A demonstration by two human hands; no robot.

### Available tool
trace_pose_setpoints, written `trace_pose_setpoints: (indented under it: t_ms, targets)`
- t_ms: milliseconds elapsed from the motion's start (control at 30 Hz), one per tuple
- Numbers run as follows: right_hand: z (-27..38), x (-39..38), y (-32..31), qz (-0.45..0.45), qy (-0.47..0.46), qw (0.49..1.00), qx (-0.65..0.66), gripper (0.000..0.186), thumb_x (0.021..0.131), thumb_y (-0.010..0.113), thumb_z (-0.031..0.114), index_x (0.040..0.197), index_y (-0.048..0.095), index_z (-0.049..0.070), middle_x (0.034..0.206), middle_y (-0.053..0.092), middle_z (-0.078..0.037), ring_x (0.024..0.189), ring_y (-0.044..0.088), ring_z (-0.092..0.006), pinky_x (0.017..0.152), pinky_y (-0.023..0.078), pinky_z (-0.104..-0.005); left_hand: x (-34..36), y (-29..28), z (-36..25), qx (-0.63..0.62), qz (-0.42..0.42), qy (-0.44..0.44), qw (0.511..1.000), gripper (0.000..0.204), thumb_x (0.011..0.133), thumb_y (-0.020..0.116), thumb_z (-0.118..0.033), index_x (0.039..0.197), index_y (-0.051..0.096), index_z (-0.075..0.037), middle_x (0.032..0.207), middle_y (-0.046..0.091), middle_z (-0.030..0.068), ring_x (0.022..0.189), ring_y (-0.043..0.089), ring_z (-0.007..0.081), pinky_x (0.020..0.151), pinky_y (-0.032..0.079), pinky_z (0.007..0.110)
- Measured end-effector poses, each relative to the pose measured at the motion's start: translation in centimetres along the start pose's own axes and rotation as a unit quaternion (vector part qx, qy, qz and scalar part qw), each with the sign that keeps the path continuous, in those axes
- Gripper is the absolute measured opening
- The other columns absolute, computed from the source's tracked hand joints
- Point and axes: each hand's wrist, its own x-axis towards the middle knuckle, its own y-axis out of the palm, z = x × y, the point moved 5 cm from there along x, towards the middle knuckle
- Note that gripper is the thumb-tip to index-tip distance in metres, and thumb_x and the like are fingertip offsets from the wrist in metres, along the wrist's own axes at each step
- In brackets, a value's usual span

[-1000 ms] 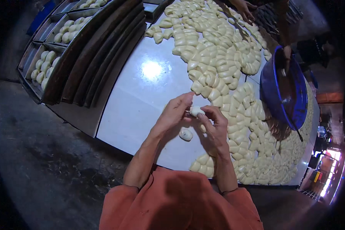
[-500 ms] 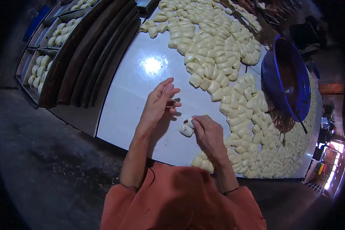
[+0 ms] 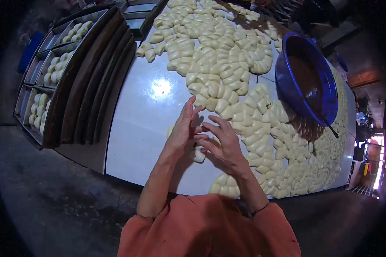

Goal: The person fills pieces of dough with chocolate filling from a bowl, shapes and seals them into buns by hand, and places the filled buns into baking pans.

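My left hand [image 3: 182, 130] is over the white tabletop, fingers stretched out and palm turned toward my right hand [image 3: 222, 143]. The right hand's fingers are spread, their tips meeting the left fingers. Whether a small bit lies between the fingertips is hidden. Just beneath them, on the table, sits a small white dough piece [image 3: 198, 155] with a dark spot, partly covered by the hands. A pale edge, perhaps more dough, shows behind my left hand. Many smooth, pale yellow dough pieces [image 3: 218, 64] lie packed together beyond and to the right of my hands.
A blue basin [image 3: 283, 70] with brown contents and a handle over its rim stands at the right, among the dough. Stacked dark trays [image 3: 103, 73] lean at the left table edge, beside a compartmented tray [image 3: 51, 88] holding round white dough balls.
My right hand has left the white dough piece and moved up and left to meet the left hand. Its fingers have spread. The whole view has shifted slightly.
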Motion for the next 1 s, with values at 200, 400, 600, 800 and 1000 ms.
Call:
trace_pose_setpoints:
  t_ms: [200, 400, 600, 800, 1000]
  targets:
    - [-3.2, -1.7, -0.7, 0.045, 0.127, 0.944, 0.302, 0.045, 0.080, 0.079, 0.022, 0.121, 0.065, 0.008, 0.141, 0.048, -0.012, 0.127, 0.050, -0.0251, 0.096, 0.050, -0.0375, 0.6, 2.6, -0.5, 0.045, 0.020, 0.016, 0.999, 0.080, 0.099, 0.030, -0.067, 0.158, 0.008, -0.018, 0.160, 0.018, 0.0183, 0.098, 0.067, 0.0277, 0.076, 0.058, 0.031]
    - [-8.0, -3.6, -6.8, -0.089, 0.219, 0.876, 0.422, 0.039, 0.084, 0.074, 0.026, 0.118, 0.065, 0.007, 0.136, 0.054, -0.008, 0.115, 0.056, -0.0178, 0.090, 0.047, -0.0327, -0.1, 1.6, -1.4, 0.081, -0.003, 0.064, 0.995, 0.073, 0.100, 0.043, -0.056, 0.155, 0.021, -0.014, 0.155, 0.030, 0.0203, 0.112, 0.064, 0.0294, 0.083, 0.055, 0.033]
    - [-9.6, -2.2, -21.3, -0.355, 0.116, 0.853, -0.364, 0.055, 0.090, 0.068, 0.038, 0.130, 0.057, 0.003, 0.136, 0.054, -0.019, 0.125, 0.049, -0.0370, 0.104, 0.040, -0.0466, -4.1, -4.1, -2.1, 0.406, -0.164, 0.188, 0.879, 0.050, 0.089, 0.073, -0.024, 0.132, 0.058, -0.006, 0.127, 0.059, 0.0136, 0.106, 0.062, 0.0238, 0.076, 0.055, 0.032]
    - [-10.9, -5.0, -20.6, -0.204, 0.183, 0.776, -0.569, 0.050, 0.090, 0.065, 0.040, 0.125, 0.062, 0.004, 0.143, 0.048, -0.020, 0.134, 0.041, -0.0383, 0.109, 0.032, -0.0548, -4.7, -4.4, -0.1, 0.546, -0.149, 0.181, 0.805, 0.045, 0.082, 0.076, -0.024, 0.121, 0.065, -0.004, 0.109, 0.065, 0.0155, 0.093, 0.066, 0.0271, 0.079, 0.053, 0.036]
    - [-3.3, -1.4, -2.4, -0.035, 0.222, 0.954, 0.199, 0.036, 0.089, 0.069, 0.015, 0.121, 0.059, 0.003, 0.131, 0.056, -0.012, 0.117, 0.055, -0.0220, 0.095, 0.048, -0.0328, -4.5, -7.3, 1.7, 0.311, -0.180, 0.090, 0.929, 0.032, 0.089, 0.071, -0.019, 0.115, 0.067, -0.001, 0.094, 0.072, 0.0096, 0.079, 0.066, 0.0148, 0.069, 0.053, 0.028]
